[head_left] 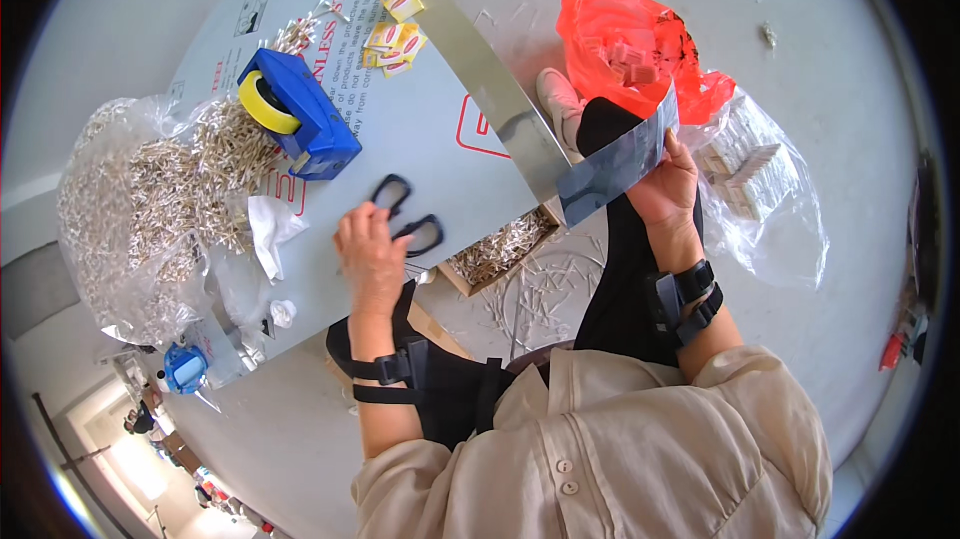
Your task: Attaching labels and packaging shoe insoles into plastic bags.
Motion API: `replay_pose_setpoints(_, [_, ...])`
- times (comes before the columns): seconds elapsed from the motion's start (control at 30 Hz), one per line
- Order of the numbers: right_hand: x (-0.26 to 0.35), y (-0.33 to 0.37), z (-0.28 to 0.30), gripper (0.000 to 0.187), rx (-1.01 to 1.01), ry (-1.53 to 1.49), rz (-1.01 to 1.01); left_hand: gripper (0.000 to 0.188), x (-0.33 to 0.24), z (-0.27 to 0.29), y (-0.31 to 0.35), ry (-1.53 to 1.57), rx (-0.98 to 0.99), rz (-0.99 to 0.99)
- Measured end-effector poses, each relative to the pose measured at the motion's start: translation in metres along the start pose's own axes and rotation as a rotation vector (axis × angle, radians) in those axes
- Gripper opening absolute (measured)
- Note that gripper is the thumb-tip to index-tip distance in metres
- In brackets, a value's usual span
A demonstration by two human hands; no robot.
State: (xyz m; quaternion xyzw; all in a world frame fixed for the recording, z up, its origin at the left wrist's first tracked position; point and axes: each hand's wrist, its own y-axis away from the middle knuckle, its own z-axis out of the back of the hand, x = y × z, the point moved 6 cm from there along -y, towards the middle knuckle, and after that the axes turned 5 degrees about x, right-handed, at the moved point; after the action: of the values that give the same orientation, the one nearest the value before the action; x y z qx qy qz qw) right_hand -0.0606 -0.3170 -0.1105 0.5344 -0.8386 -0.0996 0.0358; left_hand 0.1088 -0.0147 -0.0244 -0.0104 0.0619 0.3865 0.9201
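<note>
My left hand (370,254) is over the table near its front edge, its fingers and thumb curled at the inner side of a pair of black-framed eyeglasses (424,236). Above my right thigh, my right hand (668,179) grips one end of a flat, see-through plastic bag (618,161), bluish-grey and shiny. The bag slants down to the left, toward the table's metal edge. Both wrists wear black straps. Part of the fingers of my right hand is hidden behind the bag.
On the table (440,69) stand a blue tape dispenser (315,129), yellow packets (395,44) and a large clear bag of cotton swabs (135,229). A cardboard box of swabs (500,251) sits below the edge. On the floor lie a red bag (630,39) and a clear bag of white packs (755,174).
</note>
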Motion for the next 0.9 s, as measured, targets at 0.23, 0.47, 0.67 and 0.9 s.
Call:
replay_pose_setpoints(0.23, [0.005,0.001,0.002,0.025,-0.039,0.036,0.01,0.048,0.056,0.01,0.004,-0.093,-0.029,0.191])
replay_pose_setpoints(0.47, [0.007,0.001,-0.003,0.02,-0.087,0.051,0.036,0.06,-0.005,0.005,-0.035,-0.126,-0.059,0.373])
replay_pose_setpoints(0.67, [0.01,0.001,-0.005,0.025,-0.074,-0.02,0.03,0.056,0.045,-0.015,-0.023,0.022,0.028,0.481])
replay_pose_setpoints(0.9, [0.014,0.0,-0.006,0.024,-0.088,-0.018,0.052,0.053,-0.007,-0.015,-0.025,-0.111,-0.235,0.203])
